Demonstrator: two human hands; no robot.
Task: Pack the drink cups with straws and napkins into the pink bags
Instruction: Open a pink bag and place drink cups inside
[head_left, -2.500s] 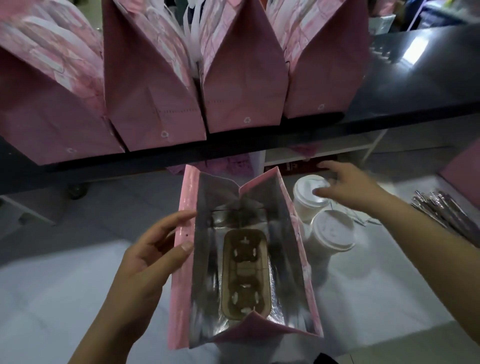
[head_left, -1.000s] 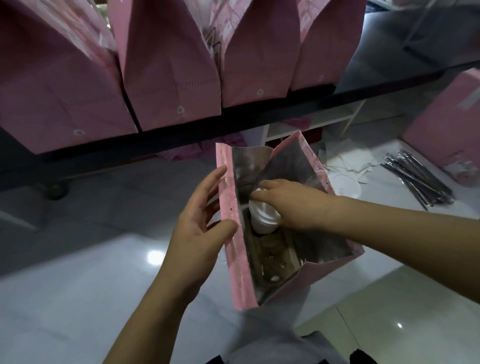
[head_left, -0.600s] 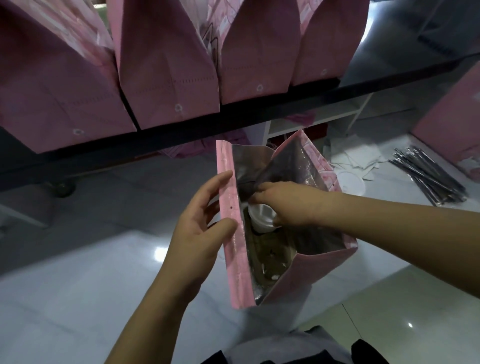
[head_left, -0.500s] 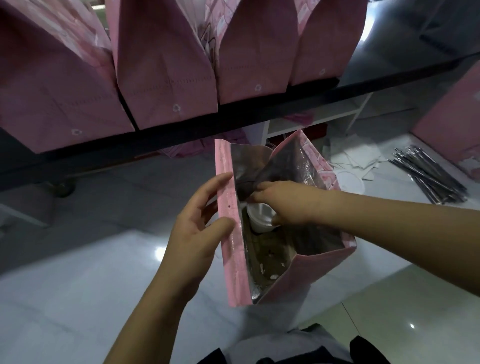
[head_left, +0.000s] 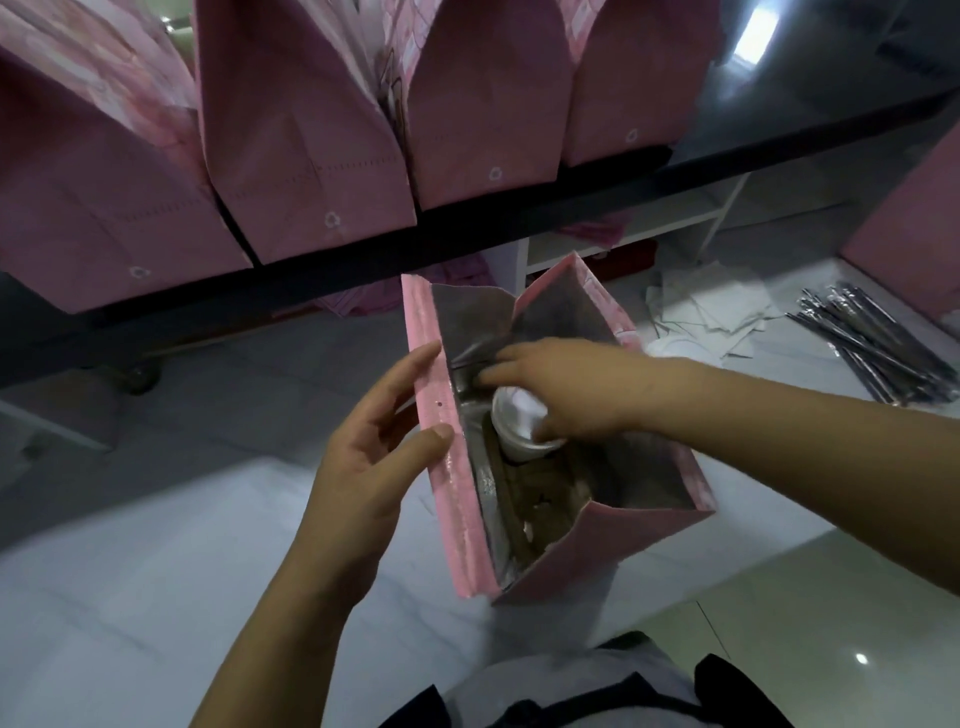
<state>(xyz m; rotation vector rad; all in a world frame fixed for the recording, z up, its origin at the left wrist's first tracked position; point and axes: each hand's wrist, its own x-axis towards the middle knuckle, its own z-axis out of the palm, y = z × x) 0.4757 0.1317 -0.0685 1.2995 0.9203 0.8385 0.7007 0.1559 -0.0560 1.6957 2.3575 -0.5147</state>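
The bag (head_left: 441, 467) stands open on the pale floor (head_left: 130, 571), mouth up, foil lining showing. The left hand (head_left: 374, 457) is at its left wall with fingers near straight, forefinger and thumb tips laid against the rim. It presses rather than clasps, I'd say to keep the mouth spread and stop the bag tipping. The right hand (head_left: 571, 395) reaches in from the right over the far half of the mouth, fingers curled down over the lid of a cup (head_left: 514, 421) and gripping it from above. The cup sits low inside at the far end, over the brown tray (head_left: 540, 499) on the bag's bottom. Whether it is fully seated in its hole I can't tell.

The tray's near end looks free, so a second cup should fit there. The far wall folds inward by the knuckles, which narrows the opening, so the hand will want to lift straight up. Another lid (head_left: 670, 345) shows just right of the bag, with napkins (head_left: 711, 306) beyond and straws (head_left: 872, 348) further right, all within reach. Overhead at the far side a dark shelf (head_left: 571, 192) carries more bags (head_left: 306, 156), its edge close above the open mouth
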